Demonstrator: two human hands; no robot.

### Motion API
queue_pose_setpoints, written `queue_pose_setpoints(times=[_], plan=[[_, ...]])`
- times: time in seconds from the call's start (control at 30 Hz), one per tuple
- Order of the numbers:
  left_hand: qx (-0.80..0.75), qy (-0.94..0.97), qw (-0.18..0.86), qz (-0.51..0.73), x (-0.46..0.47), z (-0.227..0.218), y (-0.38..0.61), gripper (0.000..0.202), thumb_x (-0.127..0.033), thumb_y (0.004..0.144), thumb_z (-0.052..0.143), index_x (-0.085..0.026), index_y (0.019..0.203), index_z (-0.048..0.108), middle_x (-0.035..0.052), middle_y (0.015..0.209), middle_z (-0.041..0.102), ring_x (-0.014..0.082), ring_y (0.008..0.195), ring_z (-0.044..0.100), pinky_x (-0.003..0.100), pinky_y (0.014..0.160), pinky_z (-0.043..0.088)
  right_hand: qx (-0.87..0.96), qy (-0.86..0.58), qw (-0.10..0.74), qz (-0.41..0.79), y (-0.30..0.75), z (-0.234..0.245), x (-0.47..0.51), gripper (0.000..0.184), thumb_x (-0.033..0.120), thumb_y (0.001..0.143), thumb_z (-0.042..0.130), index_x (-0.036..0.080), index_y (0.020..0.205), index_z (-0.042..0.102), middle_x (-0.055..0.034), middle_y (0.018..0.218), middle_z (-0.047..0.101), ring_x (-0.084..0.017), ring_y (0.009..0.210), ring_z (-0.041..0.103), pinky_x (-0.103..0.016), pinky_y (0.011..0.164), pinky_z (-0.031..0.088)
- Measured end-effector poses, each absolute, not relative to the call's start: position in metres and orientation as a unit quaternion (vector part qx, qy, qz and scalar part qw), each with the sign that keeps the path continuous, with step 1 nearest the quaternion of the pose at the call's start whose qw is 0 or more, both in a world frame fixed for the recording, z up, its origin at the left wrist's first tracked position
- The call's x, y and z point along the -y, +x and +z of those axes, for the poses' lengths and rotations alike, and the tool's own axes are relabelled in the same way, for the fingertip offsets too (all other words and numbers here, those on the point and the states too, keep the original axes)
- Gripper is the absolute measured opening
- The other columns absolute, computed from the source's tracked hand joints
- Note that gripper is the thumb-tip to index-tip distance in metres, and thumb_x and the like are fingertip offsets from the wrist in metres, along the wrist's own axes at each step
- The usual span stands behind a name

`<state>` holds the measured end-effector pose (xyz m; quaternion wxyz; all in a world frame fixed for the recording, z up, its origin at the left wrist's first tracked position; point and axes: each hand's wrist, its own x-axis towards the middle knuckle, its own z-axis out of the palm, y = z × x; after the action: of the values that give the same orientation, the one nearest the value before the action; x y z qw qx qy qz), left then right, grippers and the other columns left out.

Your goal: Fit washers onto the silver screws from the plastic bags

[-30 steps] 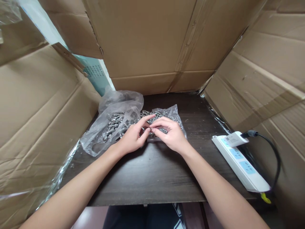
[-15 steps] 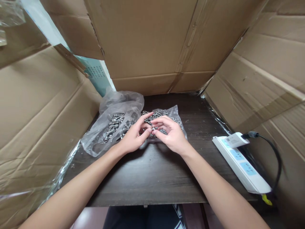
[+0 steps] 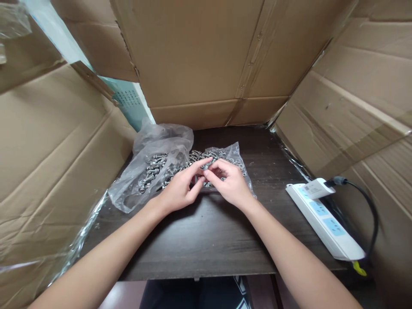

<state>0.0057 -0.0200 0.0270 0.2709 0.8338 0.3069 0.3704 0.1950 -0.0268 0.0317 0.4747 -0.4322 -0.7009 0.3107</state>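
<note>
My left hand (image 3: 182, 189) and my right hand (image 3: 230, 182) meet at the fingertips over the metal hardware. Both are closed in a pinch around a small metal fastener (image 3: 203, 169), mostly hidden by the fingers, so I cannot tell whether it is a bolt, a nut or both. Left of my left hand, many bolts (image 3: 154, 168) lie in a crumpled clear plastic bag (image 3: 124, 195). Behind my fingers more loose bolts (image 3: 197, 155) are heaped. Nuts or washers (image 3: 241, 165) lie on a second clear plastic bag (image 3: 232, 150), beyond and beside my right hand.
The dark wooden table (image 3: 199, 240) has its front edge close to my body. Cardboard walls (image 3: 199, 56) enclose it at the back and sides. A white power strip (image 3: 325, 221) lies at the right, with a plugged-in adapter (image 3: 317, 189) and a black cable (image 3: 370, 201).
My fingers have shifted around the small fastener. The left index finger now reaches across toward the right hand, and the left thumb has moved slightly down from the right thumb.
</note>
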Motion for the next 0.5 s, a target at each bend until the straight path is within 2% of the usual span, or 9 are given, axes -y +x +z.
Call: queue_pose_setpoints(times=[0.17, 0.33, 0.4, 0.5], plan=[[-0.319, 0.833, 0.238, 0.385, 0.0196, 0.0252, 0.0061, 0.050, -0.017, 0.100, 0.049, -0.019, 0.150, 0.044, 0.0052, 0.105, 0.074, 0.0148, 0.082, 0.067, 0.027, 0.078, 0.055, 0.750, -0.437, 0.450, 0.210, 0.1969, 0.0353, 0.0305, 0.032, 0.033, 0.103, 0.048, 0.020, 0.075, 0.057, 0.0007, 0.069, 0.056, -0.014, 0.064, 0.051, -0.029, 0.063, 0.039], [-0.333, 0.834, 0.220, 0.381, 0.0168, 0.0241, 0.0040, 0.050, -0.017, 0.101, 0.048, -0.020, 0.151, 0.043, 0.0044, 0.103, 0.073, 0.0145, 0.081, 0.065, 0.028, 0.082, 0.054, 0.753, -0.484, 0.383, 0.227, 0.2021, 0.0332, 0.0294, 0.054, 0.042, 0.107, 0.038, 0.020, 0.062, 0.058, -0.0021, 0.065, 0.060, -0.015, 0.064, 0.056, -0.031, 0.068, 0.040], [-0.335, 0.833, 0.219, 0.382, 0.0164, 0.0245, 0.0037, 0.050, -0.018, 0.101, 0.048, -0.020, 0.151, 0.043, 0.0042, 0.102, 0.073, 0.0148, 0.083, 0.066, 0.028, 0.084, 0.054, 0.750, -0.489, 0.388, 0.219, 0.2028, 0.0334, 0.0289, 0.051, 0.042, 0.107, 0.039, 0.020, 0.066, 0.060, -0.0025, 0.067, 0.061, -0.016, 0.065, 0.057, -0.031, 0.068, 0.041], [-0.327, 0.837, 0.231, 0.373, 0.0168, 0.0243, 0.0042, 0.049, -0.018, 0.101, 0.048, -0.019, 0.150, 0.043, 0.0048, 0.105, 0.073, 0.0147, 0.082, 0.067, 0.028, 0.083, 0.055, 0.748, -0.468, 0.410, 0.229, 0.2018, 0.0349, 0.0292, 0.024, 0.034, 0.101, 0.051, 0.020, 0.089, 0.066, -0.0006, 0.074, 0.062, -0.015, 0.065, 0.056, -0.029, 0.065, 0.043]])
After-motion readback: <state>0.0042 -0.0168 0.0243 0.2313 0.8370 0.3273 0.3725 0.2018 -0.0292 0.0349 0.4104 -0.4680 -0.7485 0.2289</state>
